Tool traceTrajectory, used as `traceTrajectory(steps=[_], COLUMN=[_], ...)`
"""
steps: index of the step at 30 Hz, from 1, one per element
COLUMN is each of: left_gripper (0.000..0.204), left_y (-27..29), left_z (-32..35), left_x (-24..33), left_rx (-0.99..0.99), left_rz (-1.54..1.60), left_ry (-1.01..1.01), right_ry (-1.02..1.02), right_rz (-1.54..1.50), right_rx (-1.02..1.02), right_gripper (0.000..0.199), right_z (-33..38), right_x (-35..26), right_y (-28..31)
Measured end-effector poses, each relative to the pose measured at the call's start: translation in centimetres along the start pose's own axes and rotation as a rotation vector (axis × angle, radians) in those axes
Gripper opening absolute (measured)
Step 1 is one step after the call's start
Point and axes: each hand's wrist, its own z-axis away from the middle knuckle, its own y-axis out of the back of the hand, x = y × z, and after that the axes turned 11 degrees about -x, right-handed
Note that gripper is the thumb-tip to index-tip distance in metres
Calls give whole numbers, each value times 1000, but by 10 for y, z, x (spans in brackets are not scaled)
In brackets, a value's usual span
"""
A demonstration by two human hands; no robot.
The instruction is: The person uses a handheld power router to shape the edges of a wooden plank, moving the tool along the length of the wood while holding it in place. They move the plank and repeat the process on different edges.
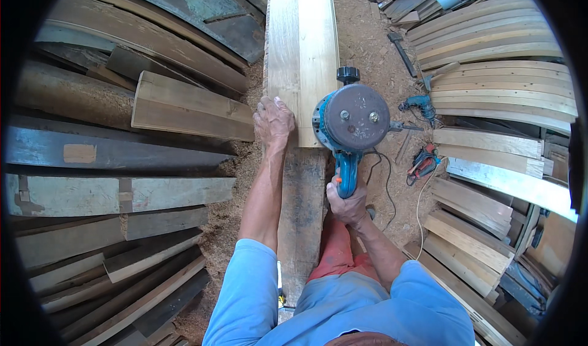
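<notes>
A pale wooden board [301, 46] lies lengthwise ahead of me on a dark, worn beam [301, 205]. My left hand [274, 122] grips the board's left edge near its close end, fingers bent over the top. In my right hand [349, 202] is the teal rear handle of a power tool that looks like a router [357, 117]. It has a round dark top with bolts and a black front knob, and stands over the board's near right corner. The tool covers that corner, and its cutting part is hidden. A metal bar sticks out on its right.
Planks stand in rows on the left [122, 196] and in stacks on the right [490, 89]. On the sawdust-covered floor [367, 46] at right lie a hammer [402, 55], a teal drill [419, 106] and a red-and-black power tool [422, 163]. A dark cord [389, 190] trails beside my right hand.
</notes>
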Motion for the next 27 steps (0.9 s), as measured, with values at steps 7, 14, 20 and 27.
traceTrajectory(steps=[7,14,20,27], left_gripper=[40,43,44,44], left_y=[3,1,1,-2], left_z=[0,-2,-2,-4], left_x=[-1,-3,1,-2], left_rx=[-32,-44,-53,-48], left_rz=[14,22,13,11], left_ry=[5,19,21,11], right_ry=[31,202,206,262], right_rz=[0,90,145,141], right_rx=[17,47,59,62], right_gripper=[32,28,35,41], right_z=[-52,-123,-193,-280], right_x=[-14,-33,-37,-36], right_y=[2,11,22,33])
